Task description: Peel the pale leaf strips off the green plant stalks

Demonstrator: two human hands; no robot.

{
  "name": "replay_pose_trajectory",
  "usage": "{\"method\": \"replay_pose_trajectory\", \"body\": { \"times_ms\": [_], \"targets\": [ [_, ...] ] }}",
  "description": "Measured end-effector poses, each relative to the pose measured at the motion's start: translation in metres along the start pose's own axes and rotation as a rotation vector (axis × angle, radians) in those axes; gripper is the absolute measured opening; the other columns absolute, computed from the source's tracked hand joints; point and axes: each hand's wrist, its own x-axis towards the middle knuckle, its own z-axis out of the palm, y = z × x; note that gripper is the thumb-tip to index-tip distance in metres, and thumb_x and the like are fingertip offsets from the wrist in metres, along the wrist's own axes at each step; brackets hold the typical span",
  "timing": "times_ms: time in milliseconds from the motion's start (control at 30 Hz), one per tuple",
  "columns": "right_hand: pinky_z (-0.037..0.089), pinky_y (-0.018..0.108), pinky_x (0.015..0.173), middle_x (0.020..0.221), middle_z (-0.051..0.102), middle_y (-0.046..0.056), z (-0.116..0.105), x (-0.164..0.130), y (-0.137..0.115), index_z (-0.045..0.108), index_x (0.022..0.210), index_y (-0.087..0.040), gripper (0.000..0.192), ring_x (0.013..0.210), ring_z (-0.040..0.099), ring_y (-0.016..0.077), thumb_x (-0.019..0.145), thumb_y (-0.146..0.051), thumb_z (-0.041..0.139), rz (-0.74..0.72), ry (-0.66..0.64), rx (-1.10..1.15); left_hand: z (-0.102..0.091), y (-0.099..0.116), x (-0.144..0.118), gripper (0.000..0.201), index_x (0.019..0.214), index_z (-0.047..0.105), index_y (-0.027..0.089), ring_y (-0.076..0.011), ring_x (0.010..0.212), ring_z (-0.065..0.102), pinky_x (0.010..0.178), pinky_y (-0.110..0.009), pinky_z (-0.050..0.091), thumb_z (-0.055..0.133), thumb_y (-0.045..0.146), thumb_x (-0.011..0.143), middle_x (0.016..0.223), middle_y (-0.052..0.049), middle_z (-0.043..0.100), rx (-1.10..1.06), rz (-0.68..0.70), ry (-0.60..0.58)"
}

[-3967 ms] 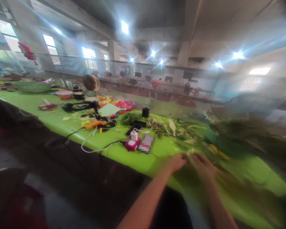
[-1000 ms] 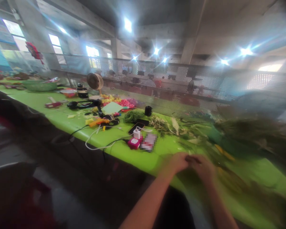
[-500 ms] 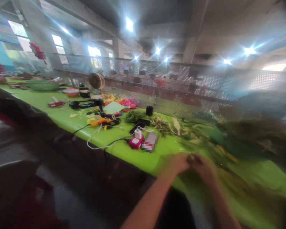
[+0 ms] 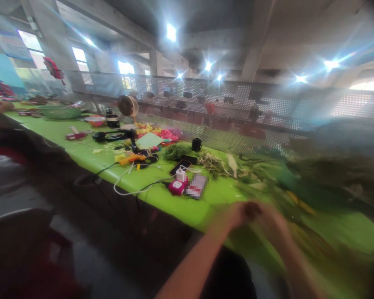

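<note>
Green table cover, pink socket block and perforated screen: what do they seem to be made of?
Green table cover: probably plastic sheeting, smooth, with a soft sheen along its front edge. Pink socket block: likely moulded plastic, given its boxy shape and solid pink sides; finish hard to judge. Perforated screen: perhaps thin metal, dull grey with regular holes, though plastic is possible.

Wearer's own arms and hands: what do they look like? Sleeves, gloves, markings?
Left hand and right hand: bare, no gloves. Left forearm and right forearm: also bare, no sleeve in frame. No watch, bracelet, cable or marking visible; blur could hide a ring. Dark patch between the forearms is probably clothing.
</note>
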Motion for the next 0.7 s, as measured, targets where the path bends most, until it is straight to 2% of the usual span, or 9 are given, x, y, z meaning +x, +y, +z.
{"method": "replay_pose_trajectory", "body": {
  "times_ms": [133,233,367,467,600,700],
  "targets": [
    [0.052,0.033,0.069,0.090,0.074,0.006,-0.011,-0.002,-0.004,0.067,0.104,-0.022,0.033,0.074,0.068,0.0216,0.081,-0.044,0.055,0.145,0.094,0.083,-0.004,0.001,-0.003,0.028,0.093,0.069,0.011,-0.0135,0.063,0.053,0.060,-0.024,0.040,0.057,0.032,0.080,0.073,-0.004,0.064,-0.083,-0.041,0.026],
    [0.051,0.033,0.068,0.086,0.073,0.005,-0.016,-0.005,0.000,0.069,0.097,-0.021,0.034,0.072,0.067,0.0216,0.080,-0.047,0.056,0.219,0.143,0.120,-0.006,0.001,-0.001,0.026,0.088,0.070,0.013,-0.0119,0.061,0.050,0.058,-0.023,0.037,0.060,0.033,0.076,0.068,-0.001,0.060,-0.097,-0.051,0.059],
    [0.050,0.033,0.064,0.082,0.073,0.006,-0.009,-0.007,0.003,0.071,0.090,-0.020,0.032,0.070,0.066,0.0224,0.080,-0.048,0.058,0.209,0.114,0.114,-0.008,0.002,-0.001,0.025,0.081,0.070,0.015,-0.0121,0.061,0.047,0.058,-0.023,0.035,0.062,0.037,0.073,0.065,0.001,0.056,-0.101,-0.057,0.072],
    [0.050,0.034,0.067,0.082,0.072,0.007,-0.001,-0.006,0.003,0.072,0.085,-0.021,0.032,0.072,0.065,0.0229,0.081,-0.049,0.057,0.178,0.089,0.109,-0.009,0.003,-0.003,0.022,0.072,0.067,0.016,-0.0119,0.060,0.044,0.059,-0.024,0.034,0.064,0.037,0.071,0.060,0.003,0.051,-0.180,-0.051,0.079],
    [0.050,0.035,0.073,0.081,0.071,0.006,0.001,-0.005,0.005,0.073,0.079,-0.025,0.029,0.077,0.064,0.0235,0.081,-0.050,0.059,0.102,0.037,0.107,-0.008,0.003,-0.003,0.012,0.060,0.062,0.016,-0.0107,0.057,0.041,0.062,-0.025,0.034,0.067,0.026,0.064,0.052,0.006,0.044,-0.313,-0.073,0.102],
    [0.047,0.040,0.085,0.092,0.071,0.006,0.000,-0.006,0.003,0.073,0.087,-0.027,0.027,0.092,0.062,0.0256,0.084,-0.048,0.058,0.055,0.063,0.098,-0.007,0.002,0.001,0.011,0.064,0.065,0.015,-0.0105,0.059,0.045,0.064,-0.025,0.037,0.069,0.025,0.062,0.056,0.004,0.050,-0.482,-0.088,0.136]
  ]
}}
